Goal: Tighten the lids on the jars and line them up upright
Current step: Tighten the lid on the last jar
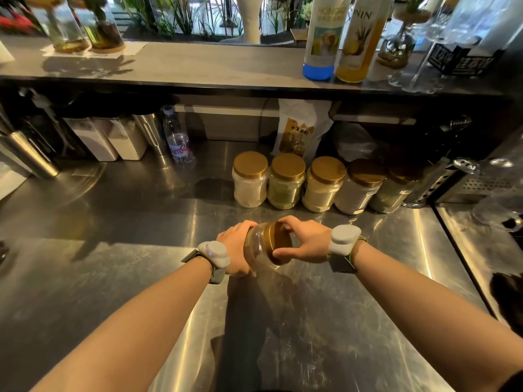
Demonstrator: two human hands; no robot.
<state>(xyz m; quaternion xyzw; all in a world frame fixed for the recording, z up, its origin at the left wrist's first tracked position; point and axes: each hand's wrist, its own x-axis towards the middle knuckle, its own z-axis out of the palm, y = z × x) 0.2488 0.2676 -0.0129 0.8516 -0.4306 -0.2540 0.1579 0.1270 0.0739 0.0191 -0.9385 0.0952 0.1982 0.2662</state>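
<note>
Forearms extended, left hand [233, 247] gripping jar [258, 251], right hand [307, 241] pinching lid [279, 244]

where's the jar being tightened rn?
Head view, centre: jar held tilted over the counter, left hand on its body, right hand on the lid, in front of the jar row.

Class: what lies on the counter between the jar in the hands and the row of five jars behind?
Nothing. The head view shows only bare steel counter between the held jar and the row of jars.

Your single head view looks forward and down from above, close over the steel bench [325, 321], facing a raised shelf [198, 66] beyond.
</note>
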